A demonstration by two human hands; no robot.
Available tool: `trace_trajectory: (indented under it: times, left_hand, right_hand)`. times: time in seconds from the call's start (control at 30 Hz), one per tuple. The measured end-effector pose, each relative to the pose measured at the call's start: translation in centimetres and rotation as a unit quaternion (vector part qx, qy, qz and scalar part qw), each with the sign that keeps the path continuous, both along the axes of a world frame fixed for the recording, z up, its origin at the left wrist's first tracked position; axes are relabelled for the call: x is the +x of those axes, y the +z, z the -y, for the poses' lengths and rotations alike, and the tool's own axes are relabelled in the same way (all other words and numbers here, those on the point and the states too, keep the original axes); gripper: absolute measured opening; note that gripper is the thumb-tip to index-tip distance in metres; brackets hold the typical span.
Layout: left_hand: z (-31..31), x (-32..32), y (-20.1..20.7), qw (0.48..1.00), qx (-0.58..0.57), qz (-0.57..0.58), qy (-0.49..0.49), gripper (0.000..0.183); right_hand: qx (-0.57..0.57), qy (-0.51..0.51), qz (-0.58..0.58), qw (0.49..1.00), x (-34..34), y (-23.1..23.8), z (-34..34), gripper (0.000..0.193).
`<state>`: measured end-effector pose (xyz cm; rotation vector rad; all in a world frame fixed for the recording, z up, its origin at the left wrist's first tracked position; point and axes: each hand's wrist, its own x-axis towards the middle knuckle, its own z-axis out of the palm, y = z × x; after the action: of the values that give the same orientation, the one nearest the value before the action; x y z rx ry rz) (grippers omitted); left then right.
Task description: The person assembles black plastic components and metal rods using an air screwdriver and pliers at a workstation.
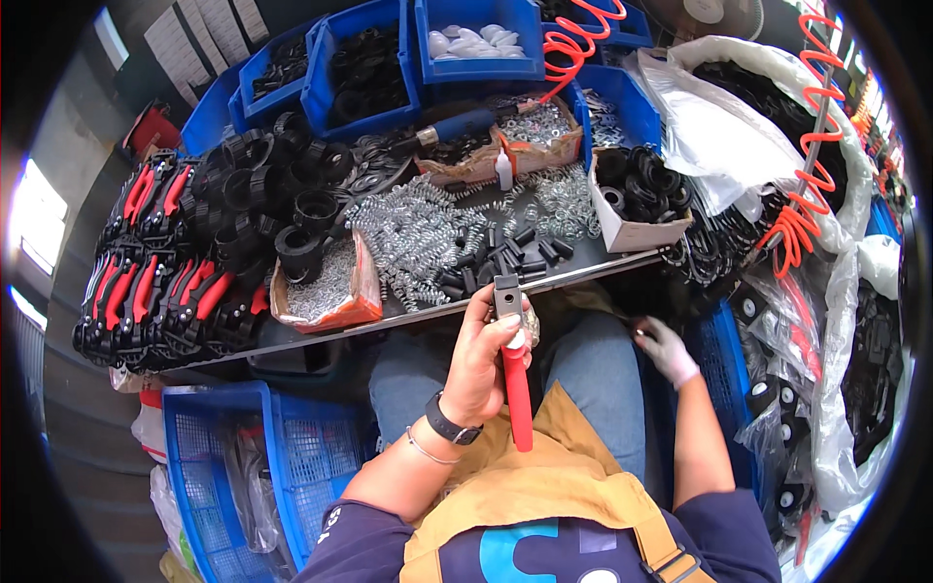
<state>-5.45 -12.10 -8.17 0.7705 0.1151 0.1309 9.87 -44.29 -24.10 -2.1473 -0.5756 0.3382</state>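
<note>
My left hand (483, 345), with a dark watch at its wrist, is closed around a red-handled tool part (518, 403) in front of the bench edge. Its grey head, with a round hole, points up past my fingers and the red handle hangs down toward my lap. My right hand (669, 355), in a whitish glove, is out to the right below the bench, beside my knee. Its fingers are bent together at a small dark thing I cannot make out. Just beyond the left hand lie short black cylinders (510, 257) and a heap of metal springs (413, 238).
Red-and-black tool parts (126, 287) are stacked at the bench's left, beside black rings (296, 248). An open box of small metal pieces (330, 282) stands at the front edge. Blue bins (481, 68) line the back. Red coiled hoses (816, 126) hang overhead. Blue crates (219, 394) flank my legs.
</note>
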Motion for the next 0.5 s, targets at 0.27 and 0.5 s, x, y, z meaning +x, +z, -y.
trace_trajectory:
  times: [0.27,0.5]
  left_hand:
    - [-0.4,0.6,1.0,1.0,0.008,-0.011,0.022,0.04]
    - [-0.5,0.3,1.7,0.99,0.069,0.026,0.123,0.045]
  right_hand:
    - [-0.034,-0.123,0.207,0.97,-10.2,-2.4,3.8,0.021]
    - [0.012,0.066,0.279,0.958,-11.4,20.5,-13.7,0.042]
